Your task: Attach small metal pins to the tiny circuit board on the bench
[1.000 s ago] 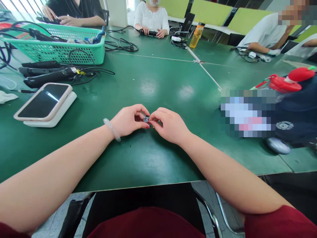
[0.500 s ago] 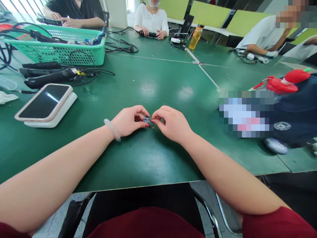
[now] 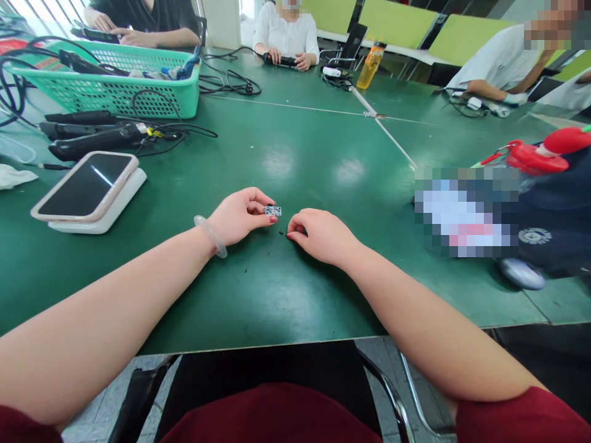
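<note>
Between the thumb and fingers of my left hand [image 3: 240, 211] is a small circuit board [image 3: 273, 211], grey and silver, lifted a little off the green table. To its right, my right hand [image 3: 321, 234] is closed in a pinch with the fingertips down at the tabletop. Whatever sits in that pinch is hidden or too small to name. A tiny dark piece [image 3: 281, 232] lies on the table just left of my right fingertips. Another dark speck [image 3: 245, 271] lies nearer to me.
A phone [image 3: 87, 184] rests on a white box [image 3: 99, 221] at left. Behind are black handheld devices [image 3: 96, 138] with cables and a green basket [image 3: 124, 92]. At right are a dark bag [image 3: 549, 215] and a mouse [image 3: 521, 273]. Several people sit around the table [image 3: 207, 307].
My right hand has come away from the circuit board and down to the table, where a tiny copper-coloured piece lay and no longer shows. My left hand keeps the board, now more visible.
</note>
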A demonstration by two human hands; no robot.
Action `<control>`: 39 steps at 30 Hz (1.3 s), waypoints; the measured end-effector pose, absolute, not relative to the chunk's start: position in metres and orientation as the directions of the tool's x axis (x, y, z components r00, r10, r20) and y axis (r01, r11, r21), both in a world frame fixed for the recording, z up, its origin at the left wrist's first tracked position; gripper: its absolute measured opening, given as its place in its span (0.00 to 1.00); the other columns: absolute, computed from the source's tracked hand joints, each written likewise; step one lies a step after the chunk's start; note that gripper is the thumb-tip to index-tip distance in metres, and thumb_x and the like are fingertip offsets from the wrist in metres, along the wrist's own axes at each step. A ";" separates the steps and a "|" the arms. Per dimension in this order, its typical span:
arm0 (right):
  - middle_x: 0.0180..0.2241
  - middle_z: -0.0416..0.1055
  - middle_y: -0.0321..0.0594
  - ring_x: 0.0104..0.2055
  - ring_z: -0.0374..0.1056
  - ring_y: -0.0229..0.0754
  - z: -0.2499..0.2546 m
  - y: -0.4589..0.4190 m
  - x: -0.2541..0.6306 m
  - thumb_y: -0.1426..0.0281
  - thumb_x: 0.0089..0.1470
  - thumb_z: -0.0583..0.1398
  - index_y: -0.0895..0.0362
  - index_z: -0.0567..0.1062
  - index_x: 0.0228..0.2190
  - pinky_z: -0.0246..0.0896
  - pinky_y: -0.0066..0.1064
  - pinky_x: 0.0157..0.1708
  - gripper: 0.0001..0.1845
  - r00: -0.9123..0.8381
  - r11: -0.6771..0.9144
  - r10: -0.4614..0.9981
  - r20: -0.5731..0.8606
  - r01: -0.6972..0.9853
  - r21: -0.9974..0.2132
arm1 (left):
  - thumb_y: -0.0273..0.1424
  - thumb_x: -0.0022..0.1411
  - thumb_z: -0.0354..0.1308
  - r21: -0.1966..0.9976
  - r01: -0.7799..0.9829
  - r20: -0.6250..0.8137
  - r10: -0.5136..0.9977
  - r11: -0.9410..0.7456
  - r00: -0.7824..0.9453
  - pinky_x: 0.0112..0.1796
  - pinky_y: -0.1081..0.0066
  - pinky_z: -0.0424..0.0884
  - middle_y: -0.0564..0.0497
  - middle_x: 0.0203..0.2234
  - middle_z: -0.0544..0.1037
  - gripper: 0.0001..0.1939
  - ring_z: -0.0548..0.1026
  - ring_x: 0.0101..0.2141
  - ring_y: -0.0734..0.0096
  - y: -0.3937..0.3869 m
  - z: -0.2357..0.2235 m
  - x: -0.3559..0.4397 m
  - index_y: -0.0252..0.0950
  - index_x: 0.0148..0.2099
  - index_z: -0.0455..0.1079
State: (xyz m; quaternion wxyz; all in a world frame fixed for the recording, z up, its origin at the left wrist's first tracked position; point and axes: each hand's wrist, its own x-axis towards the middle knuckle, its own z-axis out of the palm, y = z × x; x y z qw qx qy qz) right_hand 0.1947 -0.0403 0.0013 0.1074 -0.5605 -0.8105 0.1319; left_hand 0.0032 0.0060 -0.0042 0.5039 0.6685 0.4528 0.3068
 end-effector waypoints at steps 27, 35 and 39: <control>0.32 0.70 0.37 0.31 0.62 0.37 -0.003 -0.036 0.201 0.71 0.57 0.57 0.56 0.73 0.27 0.51 0.29 0.30 0.07 -0.378 0.364 0.926 0.012 0.883 -0.297 | 0.31 0.48 0.65 0.890 0.400 -0.011 0.869 -0.217 0.495 0.36 0.66 0.70 0.51 0.27 0.78 0.14 0.75 0.31 0.69 0.005 -0.006 0.003 0.34 0.38 0.68; 0.31 0.68 0.38 0.33 0.62 0.38 0.001 -0.039 0.198 0.74 0.57 0.54 0.57 0.71 0.29 0.53 0.29 0.32 0.07 -0.355 0.425 0.903 0.244 0.825 -0.373 | 0.32 0.48 0.65 0.863 0.429 0.012 0.862 -0.265 0.508 0.34 0.68 0.69 0.53 0.27 0.77 0.14 0.75 0.30 0.70 0.004 -0.006 0.003 0.35 0.37 0.68; 0.31 0.68 0.37 0.32 0.62 0.37 0.002 -0.042 0.193 0.74 0.57 0.55 0.56 0.70 0.29 0.54 0.28 0.32 0.06 -0.352 0.462 0.882 0.312 0.773 -0.435 | 0.31 0.48 0.65 0.854 0.434 0.011 0.844 -0.287 0.537 0.34 0.68 0.69 0.53 0.27 0.77 0.13 0.74 0.29 0.70 0.002 -0.004 0.004 0.35 0.36 0.67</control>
